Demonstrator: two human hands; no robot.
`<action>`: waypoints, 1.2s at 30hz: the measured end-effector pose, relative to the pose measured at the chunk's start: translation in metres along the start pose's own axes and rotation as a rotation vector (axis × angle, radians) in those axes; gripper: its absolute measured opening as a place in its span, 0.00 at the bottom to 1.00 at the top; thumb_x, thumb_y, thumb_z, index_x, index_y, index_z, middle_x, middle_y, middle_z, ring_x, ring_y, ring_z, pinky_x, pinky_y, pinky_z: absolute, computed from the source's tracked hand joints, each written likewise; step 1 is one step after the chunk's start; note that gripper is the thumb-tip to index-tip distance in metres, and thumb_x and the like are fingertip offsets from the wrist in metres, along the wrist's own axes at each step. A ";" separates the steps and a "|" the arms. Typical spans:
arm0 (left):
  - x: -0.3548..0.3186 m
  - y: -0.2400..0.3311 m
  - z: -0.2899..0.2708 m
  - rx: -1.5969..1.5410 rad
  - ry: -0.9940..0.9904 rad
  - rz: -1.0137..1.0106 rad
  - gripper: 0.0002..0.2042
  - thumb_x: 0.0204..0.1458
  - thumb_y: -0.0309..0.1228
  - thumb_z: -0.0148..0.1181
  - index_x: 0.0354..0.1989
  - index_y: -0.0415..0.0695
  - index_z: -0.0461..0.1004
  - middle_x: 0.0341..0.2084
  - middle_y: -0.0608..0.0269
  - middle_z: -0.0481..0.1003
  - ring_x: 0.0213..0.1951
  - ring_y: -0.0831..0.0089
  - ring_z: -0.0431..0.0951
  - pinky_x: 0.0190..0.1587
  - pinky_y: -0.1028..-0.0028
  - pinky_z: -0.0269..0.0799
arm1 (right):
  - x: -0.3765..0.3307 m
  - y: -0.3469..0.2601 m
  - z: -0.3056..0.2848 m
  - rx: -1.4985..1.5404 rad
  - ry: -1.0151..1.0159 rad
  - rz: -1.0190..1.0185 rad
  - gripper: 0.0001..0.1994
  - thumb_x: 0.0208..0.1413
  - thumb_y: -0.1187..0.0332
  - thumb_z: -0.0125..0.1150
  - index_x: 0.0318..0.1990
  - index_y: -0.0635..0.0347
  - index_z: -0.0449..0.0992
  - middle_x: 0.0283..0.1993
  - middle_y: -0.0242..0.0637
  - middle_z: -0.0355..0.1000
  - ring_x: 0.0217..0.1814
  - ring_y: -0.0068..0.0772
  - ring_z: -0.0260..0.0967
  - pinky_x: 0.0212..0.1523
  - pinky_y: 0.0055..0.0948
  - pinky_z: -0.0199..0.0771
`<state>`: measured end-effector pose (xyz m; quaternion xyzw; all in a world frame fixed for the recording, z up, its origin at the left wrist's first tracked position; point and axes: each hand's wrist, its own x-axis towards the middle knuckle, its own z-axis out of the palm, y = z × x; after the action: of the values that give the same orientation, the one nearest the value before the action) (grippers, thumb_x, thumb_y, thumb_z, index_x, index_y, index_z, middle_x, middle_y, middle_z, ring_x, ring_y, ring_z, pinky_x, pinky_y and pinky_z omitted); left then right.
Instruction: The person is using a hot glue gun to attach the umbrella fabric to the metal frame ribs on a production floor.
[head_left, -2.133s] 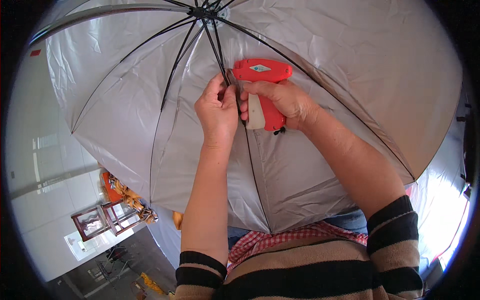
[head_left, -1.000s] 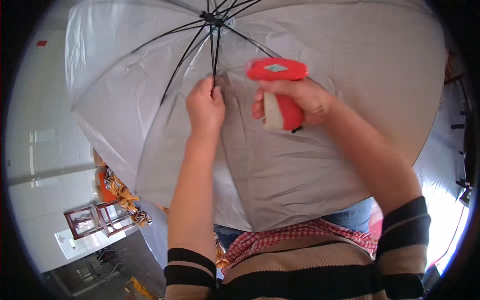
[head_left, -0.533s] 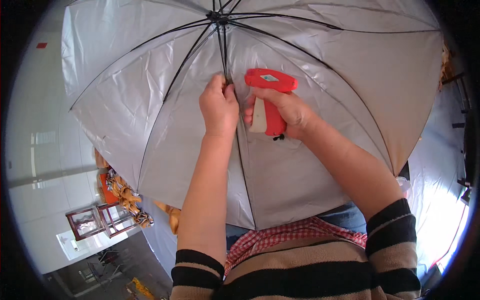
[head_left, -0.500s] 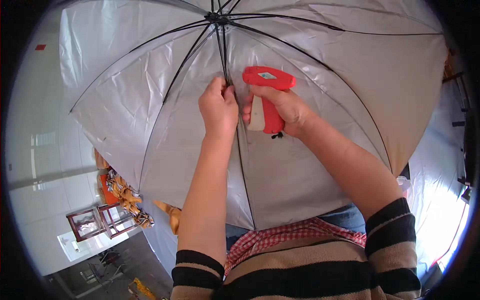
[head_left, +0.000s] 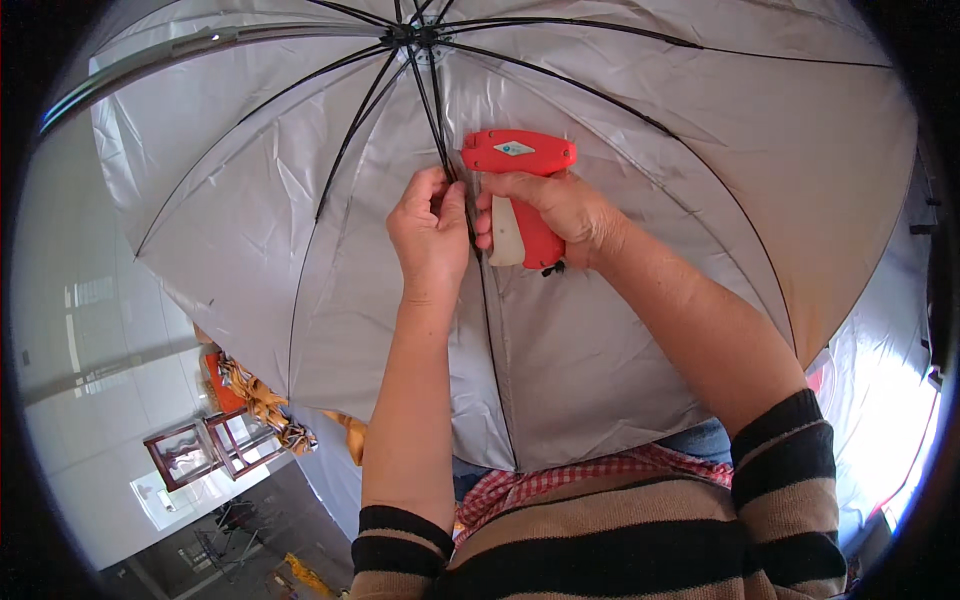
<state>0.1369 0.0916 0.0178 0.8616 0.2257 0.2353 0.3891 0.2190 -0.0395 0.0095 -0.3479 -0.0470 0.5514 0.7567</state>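
An open umbrella (head_left: 610, 340) with a silver inner side spreads across my lap, its black ribs meeting at a hub (head_left: 412, 38) near the top. My left hand (head_left: 428, 232) is closed, thumb and fingers pinched at a black rib (head_left: 440, 130) that runs down the middle toward me. Just right of it, my right hand (head_left: 565, 212) is wrapped round a red tagging gun (head_left: 545, 150) with a white trigger. The gun's nose end points left, close to the rib above my left fingertips. Whether its needle touches the cloth cannot be made out.
A shiny metal shaft (head_left: 160, 62) runs from the hub to the upper left. Past the umbrella's left edge lie brown bundled cloth (head_left: 262, 395) and a wooden stool (head_left: 215, 447) on the floor. Silver sheeting (head_left: 880, 350) hangs or lies at the right.
The umbrella has tilted, so its shaft now shows at upper left and the hub sits slightly further left. Both hands and the tagging gun have shifted slightly left; the gun is nearer the rib.
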 end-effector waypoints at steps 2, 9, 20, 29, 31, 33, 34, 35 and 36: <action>-0.004 0.002 0.001 -0.018 -0.005 -0.024 0.04 0.49 0.18 0.54 0.32 0.39 0.71 0.23 0.64 0.74 0.25 0.78 0.71 0.31 0.77 0.69 | 0.001 0.004 -0.004 0.026 -0.021 0.018 0.12 0.53 0.61 0.57 0.33 0.63 0.72 0.30 0.42 0.74 0.30 0.37 0.74 0.34 0.34 0.76; -0.005 0.003 -0.006 -0.075 -0.042 -0.077 0.04 0.49 0.18 0.54 0.33 0.38 0.72 0.24 0.64 0.75 0.26 0.78 0.71 0.32 0.77 0.69 | -0.001 0.004 -0.010 0.239 -0.198 0.159 0.13 0.53 0.60 0.57 0.33 0.63 0.73 0.31 0.42 0.74 0.32 0.39 0.75 0.36 0.35 0.76; -0.005 -0.001 -0.003 -0.111 -0.038 -0.078 0.03 0.49 0.18 0.54 0.32 0.38 0.71 0.23 0.64 0.74 0.26 0.79 0.70 0.33 0.78 0.68 | -0.004 -0.011 -0.014 0.078 -0.223 0.157 0.12 0.53 0.61 0.57 0.33 0.63 0.73 0.31 0.42 0.74 0.31 0.38 0.75 0.36 0.36 0.76; -0.002 0.009 0.003 -0.068 -0.047 -0.053 0.03 0.49 0.18 0.54 0.31 0.38 0.71 0.23 0.64 0.74 0.26 0.78 0.70 0.33 0.78 0.68 | 0.002 -0.022 -0.015 -0.009 -0.202 0.171 0.13 0.52 0.60 0.58 0.32 0.62 0.72 0.29 0.40 0.73 0.30 0.35 0.74 0.34 0.33 0.76; -0.001 0.008 0.006 -0.055 -0.025 -0.012 0.02 0.49 0.18 0.54 0.30 0.38 0.70 0.22 0.63 0.73 0.26 0.78 0.70 0.32 0.77 0.68 | 0.003 -0.024 -0.010 -0.093 -0.136 0.184 0.13 0.52 0.59 0.59 0.31 0.62 0.72 0.29 0.40 0.73 0.30 0.34 0.74 0.33 0.32 0.76; -0.002 0.010 0.007 -0.052 -0.009 0.014 0.02 0.49 0.18 0.54 0.29 0.38 0.70 0.22 0.63 0.73 0.25 0.78 0.70 0.32 0.77 0.68 | 0.001 -0.027 -0.003 -0.266 -0.004 0.210 0.14 0.52 0.58 0.59 0.31 0.61 0.72 0.29 0.39 0.73 0.30 0.34 0.74 0.32 0.31 0.75; -0.003 0.012 0.008 -0.012 0.006 0.020 0.02 0.48 0.18 0.53 0.29 0.38 0.69 0.21 0.62 0.72 0.25 0.76 0.70 0.32 0.76 0.68 | -0.002 -0.029 -0.001 -0.274 -0.003 0.207 0.14 0.52 0.58 0.59 0.31 0.61 0.72 0.29 0.39 0.73 0.30 0.34 0.74 0.32 0.31 0.75; -0.005 0.013 0.008 0.027 0.023 0.027 0.02 0.48 0.18 0.53 0.29 0.38 0.69 0.21 0.61 0.72 0.24 0.73 0.70 0.31 0.75 0.68 | -0.005 -0.030 0.000 -0.259 0.006 0.198 0.14 0.52 0.57 0.59 0.31 0.61 0.72 0.29 0.39 0.73 0.30 0.33 0.74 0.32 0.31 0.75; -0.006 0.015 0.007 0.065 0.043 0.034 0.02 0.47 0.18 0.53 0.28 0.38 0.69 0.20 0.61 0.71 0.24 0.71 0.71 0.31 0.74 0.68 | -0.008 -0.031 0.001 -0.247 0.014 0.188 0.15 0.52 0.57 0.60 0.31 0.61 0.72 0.29 0.38 0.73 0.30 0.33 0.73 0.32 0.30 0.75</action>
<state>0.1391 0.0757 0.0242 0.8722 0.2269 0.2528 0.3520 0.2400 -0.0512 0.0303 -0.4449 -0.0766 0.6075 0.6535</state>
